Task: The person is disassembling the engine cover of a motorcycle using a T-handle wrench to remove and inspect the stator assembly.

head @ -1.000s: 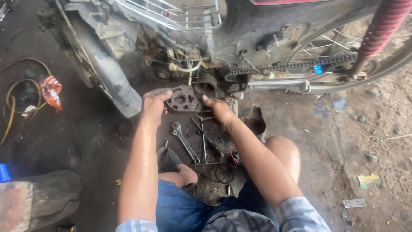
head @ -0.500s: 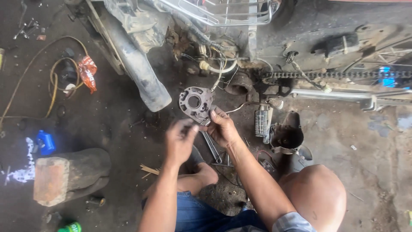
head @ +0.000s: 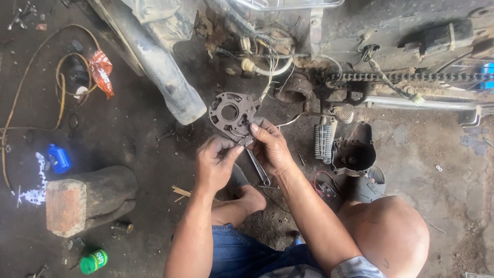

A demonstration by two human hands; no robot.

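A motorbike [head: 360, 31] fills the top of the view, from 10 o'clock to 3 o'clock. Its chain [head: 406, 77] runs along at 2 o'clock. Its dusty pipe [head: 164, 77] slants down at 11 o'clock.

A wood block [head: 87, 198] lies on the dirt at 8 o'clock. A yellow hose [head: 60, 92] curls at 9 o'clock. A dark engine cover [head: 352, 154] sits like a bowl at 3 o'clock, just right of the hands; I cannot tell what is in it. A ribbed footrest [head: 324, 141] stands just left of it. A blue bottle [head: 59, 158] lies at 9 o'clock with its cap on. A green can [head: 93, 261] lies on its side at 7 o'clock, shut. A red bag [head: 101, 72] lies at 10 o'clock.

The round metal plate [head: 232, 113] is near the middle, a bit toward 12 o'clock. It has a big hole in it, and wires go from it up to the bike.

The right hand [head: 270, 149] holds the plate's lower edge, thumb and fingers pinched on it. The left hand [head: 216, 164] is curled and partly closed, its fingertips touching a small metal bit at the plate's bottom edge, right by the right thumb. A wrench [head: 257, 167] lies on the ground under the hands.
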